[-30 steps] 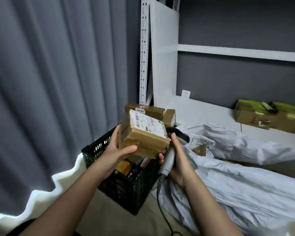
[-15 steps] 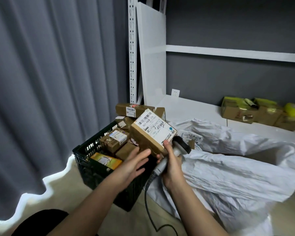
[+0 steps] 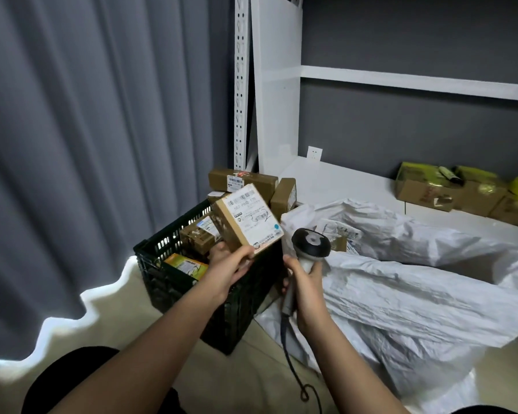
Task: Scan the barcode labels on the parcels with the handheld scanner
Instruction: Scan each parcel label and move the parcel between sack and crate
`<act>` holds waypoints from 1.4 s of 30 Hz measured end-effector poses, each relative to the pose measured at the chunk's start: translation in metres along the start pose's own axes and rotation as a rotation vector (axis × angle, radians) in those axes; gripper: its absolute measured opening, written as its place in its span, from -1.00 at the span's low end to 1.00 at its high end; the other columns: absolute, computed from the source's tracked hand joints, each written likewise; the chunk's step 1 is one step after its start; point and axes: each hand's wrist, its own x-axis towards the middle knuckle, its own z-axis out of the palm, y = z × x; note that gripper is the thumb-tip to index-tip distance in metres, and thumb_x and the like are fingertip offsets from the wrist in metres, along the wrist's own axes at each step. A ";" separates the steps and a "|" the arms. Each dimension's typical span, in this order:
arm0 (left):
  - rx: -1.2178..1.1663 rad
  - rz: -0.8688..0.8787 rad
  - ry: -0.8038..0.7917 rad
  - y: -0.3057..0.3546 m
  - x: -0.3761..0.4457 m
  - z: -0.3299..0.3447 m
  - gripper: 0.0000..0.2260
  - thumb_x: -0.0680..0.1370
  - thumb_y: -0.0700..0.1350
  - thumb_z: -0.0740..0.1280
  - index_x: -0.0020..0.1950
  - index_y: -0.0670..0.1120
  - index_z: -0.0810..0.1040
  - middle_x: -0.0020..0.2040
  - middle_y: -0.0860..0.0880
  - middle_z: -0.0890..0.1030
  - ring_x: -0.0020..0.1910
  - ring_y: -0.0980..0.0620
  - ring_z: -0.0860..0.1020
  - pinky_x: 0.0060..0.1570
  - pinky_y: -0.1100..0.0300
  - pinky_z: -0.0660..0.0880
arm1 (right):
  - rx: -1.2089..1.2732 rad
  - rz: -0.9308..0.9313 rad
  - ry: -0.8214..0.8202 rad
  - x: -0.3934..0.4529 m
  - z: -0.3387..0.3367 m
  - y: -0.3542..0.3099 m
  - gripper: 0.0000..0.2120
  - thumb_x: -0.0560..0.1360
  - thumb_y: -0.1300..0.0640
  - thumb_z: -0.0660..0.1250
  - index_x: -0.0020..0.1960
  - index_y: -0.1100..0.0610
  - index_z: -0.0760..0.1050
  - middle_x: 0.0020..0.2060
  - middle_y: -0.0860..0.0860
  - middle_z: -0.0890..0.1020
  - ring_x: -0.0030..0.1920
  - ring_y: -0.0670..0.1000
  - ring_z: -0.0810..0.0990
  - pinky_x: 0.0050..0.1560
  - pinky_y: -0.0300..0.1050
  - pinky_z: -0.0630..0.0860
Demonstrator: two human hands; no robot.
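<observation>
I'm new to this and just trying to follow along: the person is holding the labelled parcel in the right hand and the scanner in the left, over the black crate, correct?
Not quite: the hands are swapped. The head view shows the left hand gripping the labelled parcel over the black crate, while the right hand holds the scanner.

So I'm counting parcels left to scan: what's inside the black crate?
The crate holds several brown boxes and a yellow packet; anything deeper is covered.
</observation>
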 end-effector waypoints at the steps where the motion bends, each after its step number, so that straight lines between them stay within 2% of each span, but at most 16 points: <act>1: 0.028 -0.003 0.033 0.000 0.003 -0.009 -0.71 0.50 -0.27 0.39 0.10 -0.02 0.38 0.16 -0.06 0.59 0.16 -0.03 0.56 0.17 0.13 0.48 | -0.020 -0.012 -0.037 -0.002 -0.005 -0.002 -0.81 0.53 0.18 0.38 0.01 0.14 0.36 -0.31 0.08 0.48 -0.46 -0.03 0.39 -0.45 -0.17 0.34; 2: 0.070 -0.012 0.054 0.000 0.008 -0.019 -0.61 0.47 -0.25 0.43 0.19 -0.06 0.36 0.19 -0.05 0.58 0.18 -0.02 0.55 0.18 0.14 0.47 | -0.037 -0.020 -0.086 -0.005 -0.008 -0.005 -0.83 0.54 0.19 0.36 -0.03 0.18 0.36 -0.39 0.06 0.43 -0.52 -0.04 0.34 -0.51 -0.21 0.29; 5: 0.304 -0.045 0.102 -0.004 0.029 -0.050 -0.07 0.20 0.00 0.58 0.47 -0.08 0.21 0.34 -0.05 0.48 0.26 -0.01 0.49 0.34 0.02 0.39 | -0.069 -0.013 -0.271 -0.012 -0.009 -0.020 -0.85 0.57 0.21 0.30 -0.12 0.19 0.35 -0.50 0.05 0.35 -0.58 -0.04 0.26 -0.58 -0.25 0.21; 6: 0.363 -0.055 0.112 -0.007 0.038 -0.060 0.05 0.08 0.10 0.58 0.49 -0.04 0.20 0.37 -0.04 0.44 0.30 -0.01 0.46 0.37 -0.02 0.36 | -0.071 -0.004 -0.325 -0.014 -0.008 -0.026 -0.84 0.57 0.21 0.29 -0.13 0.20 0.34 -0.52 0.06 0.35 -0.59 -0.04 0.26 -0.58 -0.25 0.21; 8: 0.430 -0.063 0.128 -0.016 0.059 -0.075 0.13 -0.05 0.19 0.54 0.48 0.02 0.23 0.38 -0.03 0.40 0.34 -0.02 0.40 0.38 -0.06 0.34 | -0.061 0.021 -0.407 -0.018 -0.004 -0.037 -0.80 0.58 0.19 0.28 -0.18 0.21 0.33 -0.55 0.09 0.35 -0.61 -0.02 0.26 -0.58 -0.23 0.22; 12: 0.472 -0.043 0.160 -0.004 0.050 -0.072 0.16 -0.11 0.19 0.50 0.48 0.01 0.25 0.35 -0.04 0.41 0.31 -0.05 0.43 0.36 -0.09 0.35 | -0.091 0.037 -0.490 -0.021 0.002 -0.053 -0.65 0.57 0.13 0.27 -0.36 0.19 0.33 -0.61 0.07 0.34 -0.60 0.02 0.24 -0.55 -0.21 0.23; 17: 0.425 -0.037 0.163 -0.007 0.054 -0.073 0.16 -0.11 0.20 0.51 0.47 0.02 0.24 0.34 -0.03 0.42 0.30 -0.05 0.44 0.35 -0.09 0.38 | -0.082 0.028 -0.530 -0.028 0.003 -0.057 -0.70 0.56 0.17 0.26 -0.32 0.18 0.31 -0.60 0.05 0.32 -0.60 0.00 0.21 -0.55 -0.21 0.20; 24: 0.396 -0.056 0.159 -0.009 0.060 -0.073 0.12 -0.07 0.16 0.53 0.46 0.04 0.23 0.33 -0.04 0.43 0.27 -0.04 0.47 0.33 -0.07 0.39 | -0.077 0.021 -0.536 -0.030 -0.001 -0.054 -0.74 0.46 0.14 0.37 -0.29 0.18 0.34 -0.55 0.08 0.32 -0.61 -0.03 0.22 -0.56 -0.23 0.20; 26: 0.400 -0.053 0.163 -0.005 0.058 -0.071 0.06 0.00 0.13 0.55 0.45 0.01 0.24 0.31 -0.04 0.46 0.26 -0.05 0.47 0.32 -0.06 0.40 | -0.102 0.026 -0.533 -0.030 -0.002 -0.055 -0.73 0.43 0.13 0.40 -0.29 0.18 0.33 -0.56 0.07 0.31 -0.62 -0.03 0.22 -0.56 -0.24 0.19; 28: 0.397 -0.046 0.162 -0.003 0.055 -0.068 -0.09 0.15 0.02 0.57 0.44 -0.02 0.26 0.28 -0.04 0.50 0.26 -0.06 0.48 0.32 -0.07 0.40 | -0.117 0.022 -0.521 -0.029 -0.002 -0.056 -0.72 0.40 0.14 0.42 -0.27 0.18 0.32 -0.57 0.06 0.31 -0.62 -0.03 0.22 -0.56 -0.23 0.17; 31: 0.386 -0.035 0.168 -0.004 0.057 -0.069 -0.22 0.29 -0.08 0.55 0.44 -0.03 0.27 0.27 -0.05 0.52 0.25 -0.07 0.48 0.33 -0.08 0.39 | -0.107 0.016 -0.513 -0.028 -0.003 -0.057 -0.78 0.39 0.10 0.36 -0.26 0.17 0.34 -0.54 0.08 0.30 -0.62 -0.03 0.22 -0.54 -0.22 0.16; 36: 0.392 -0.037 0.159 -0.006 0.060 -0.070 -0.26 0.34 -0.12 0.54 0.44 -0.04 0.27 0.28 -0.05 0.52 0.26 -0.06 0.48 0.34 -0.08 0.39 | -0.128 0.015 -0.501 -0.027 -0.004 -0.058 -0.76 0.56 0.19 0.28 -0.25 0.17 0.31 -0.57 0.05 0.32 -0.61 -0.02 0.24 -0.55 -0.21 0.20; 42: 0.415 -0.015 0.132 0.004 0.057 -0.055 -0.21 0.34 -0.08 0.53 0.47 -0.06 0.22 0.30 -0.04 0.51 0.24 -0.05 0.51 0.29 -0.04 0.45 | -0.103 0.015 -0.400 -0.019 -0.008 -0.053 -0.79 0.58 0.16 0.28 -0.16 0.18 0.30 -0.57 0.06 0.36 -0.60 -0.01 0.28 -0.55 -0.22 0.25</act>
